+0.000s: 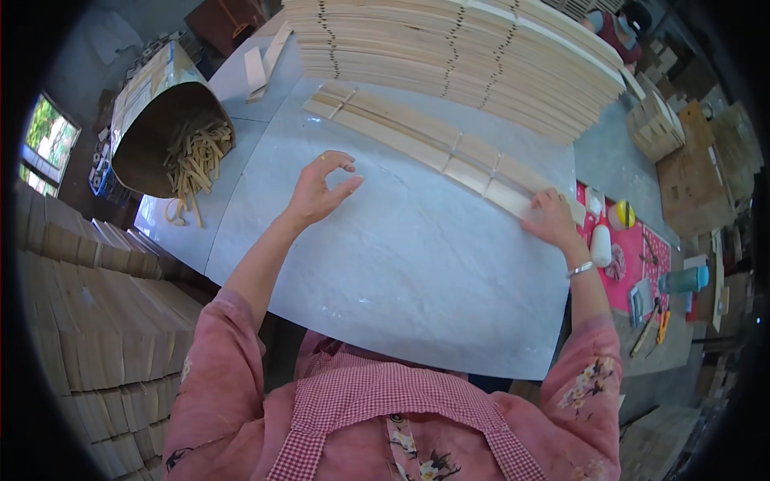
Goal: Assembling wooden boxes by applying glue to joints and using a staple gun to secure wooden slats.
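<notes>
A long, flat panel of pale wooden slats (pixel 393 133), crossed by a few narrow strips, lies slantwise on the grey marbled tabletop (pixel 377 264). My right hand (pixel 553 218) is on its right end, fingers bent over the wood; part of the grip is hidden beneath the hand. Over the left part of the table is my left hand (pixel 322 191), empty, with thumb and curved fingers apart. It is nearer to me than the panel and does not touch it.
A tall stack of similar slatted panels (pixel 417 56) stands at the back. On the left, a tipped container (pixel 132 120) spills short wooden strips (pixel 196 156). A white bottle (pixel 600 244), a teal bottle (pixel 682 280) and hand tools lie right. Another person (pixel 622 36) is far right.
</notes>
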The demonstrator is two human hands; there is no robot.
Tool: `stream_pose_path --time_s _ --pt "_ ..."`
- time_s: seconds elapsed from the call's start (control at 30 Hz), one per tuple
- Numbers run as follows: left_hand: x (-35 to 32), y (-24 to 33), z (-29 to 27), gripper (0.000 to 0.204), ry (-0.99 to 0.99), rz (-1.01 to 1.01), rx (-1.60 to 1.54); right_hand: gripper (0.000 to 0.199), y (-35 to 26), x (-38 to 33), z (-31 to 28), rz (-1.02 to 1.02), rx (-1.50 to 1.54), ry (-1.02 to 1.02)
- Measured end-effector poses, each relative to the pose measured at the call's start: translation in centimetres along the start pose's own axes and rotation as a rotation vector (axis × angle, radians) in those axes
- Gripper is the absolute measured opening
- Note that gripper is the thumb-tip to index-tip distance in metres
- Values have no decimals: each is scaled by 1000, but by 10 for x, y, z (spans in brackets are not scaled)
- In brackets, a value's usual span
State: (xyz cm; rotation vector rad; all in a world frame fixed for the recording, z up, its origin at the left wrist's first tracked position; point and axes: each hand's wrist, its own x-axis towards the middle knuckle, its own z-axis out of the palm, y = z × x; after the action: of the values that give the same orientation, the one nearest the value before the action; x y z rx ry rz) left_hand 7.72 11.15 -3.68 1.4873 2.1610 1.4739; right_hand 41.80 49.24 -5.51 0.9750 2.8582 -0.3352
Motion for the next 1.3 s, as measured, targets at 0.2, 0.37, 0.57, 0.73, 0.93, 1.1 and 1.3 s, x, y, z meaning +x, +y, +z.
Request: stream_pose_path --time_s 0.2,0.37,0.57,0.73,0.93,1.1,1.3 --pt "40 -39 -10 22 35 107 472 41 -19 -27 -16 -149 48 63" --pt "85 -91 -40 24 209 247 958 26 -70 -76 -55 -286 43 132" --pt "94 -79 -77 23 -298 -12 1157 10 -85 -134 -74 -301 -33 301" --pt "34 -57 -112 10 -503 -81 1084 9 -80 -127 -54 -206 -144 348" --pt "-47 14 -82 22 -603 -204 836 17 -133 -95 -7 35 -224 153" --pt "-79 26 -76 26 -562 -289 880 30 -155 -103 -9 -180 -3 106" --pt "-91 5 -89 36 -562 -199 597 40 -113 -143 -28 -696 -221 -54"
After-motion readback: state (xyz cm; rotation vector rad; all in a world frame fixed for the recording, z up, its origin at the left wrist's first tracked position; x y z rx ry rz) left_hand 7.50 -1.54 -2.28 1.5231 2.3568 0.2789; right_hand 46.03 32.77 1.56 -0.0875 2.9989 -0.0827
